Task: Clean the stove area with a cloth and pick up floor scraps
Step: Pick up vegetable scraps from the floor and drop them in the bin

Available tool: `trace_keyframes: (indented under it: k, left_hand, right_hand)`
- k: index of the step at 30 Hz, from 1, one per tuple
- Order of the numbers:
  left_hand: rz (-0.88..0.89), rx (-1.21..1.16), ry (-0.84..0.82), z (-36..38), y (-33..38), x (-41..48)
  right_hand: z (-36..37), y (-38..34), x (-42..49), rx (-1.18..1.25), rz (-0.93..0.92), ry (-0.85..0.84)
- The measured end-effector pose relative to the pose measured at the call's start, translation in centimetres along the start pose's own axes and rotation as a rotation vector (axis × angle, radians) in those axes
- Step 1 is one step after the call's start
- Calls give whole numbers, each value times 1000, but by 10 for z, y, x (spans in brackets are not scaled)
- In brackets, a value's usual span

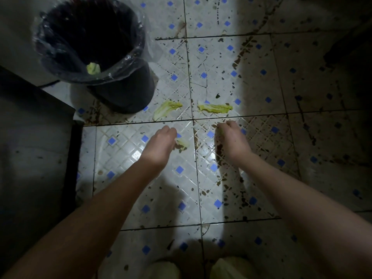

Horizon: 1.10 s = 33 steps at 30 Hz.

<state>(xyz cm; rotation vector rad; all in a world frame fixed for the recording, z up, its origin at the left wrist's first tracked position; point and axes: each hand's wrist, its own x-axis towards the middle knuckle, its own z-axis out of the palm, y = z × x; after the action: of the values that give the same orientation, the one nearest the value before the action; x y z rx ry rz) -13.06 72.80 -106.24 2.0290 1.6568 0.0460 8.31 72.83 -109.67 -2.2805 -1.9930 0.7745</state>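
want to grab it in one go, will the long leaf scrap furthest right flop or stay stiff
The long leaf scrap looks thin and crinkled, so it will probably droop if held by one end. It likely weighs little. The floor tiles look glossy, so it may cling slightly.

Yellow-green leaf scraps [215, 108], white tiles [128, 158] with blue diamonds.

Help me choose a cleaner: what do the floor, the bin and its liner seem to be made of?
Floor: likely glazed ceramic tile; glossy glare, grout lines, a crack. Bin: probably plastic, dark and matte; smooth moulded wall. Liner: thin clear plastic film; crinkled, shiny, see-through.
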Motion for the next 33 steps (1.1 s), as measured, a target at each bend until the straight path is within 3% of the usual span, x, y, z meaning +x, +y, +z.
trace_keyframes:
  k: [15,20,26,33]
  left_hand:
    - [-9,21,79,-38,-6,-16]
    - [-17,7,118,-78,7,-16]
    - [9,-31,279,-157,9,-8]
    - [-67,52,355,-223,-18,5]
  right_hand:
    - [-31,-3,-23,56,-46,110]
    - [-84,-41,-14,34,-208,176]
    - [-154,-105,8,74,-298,298]
    - [-195,-186,34,79,-493,322]
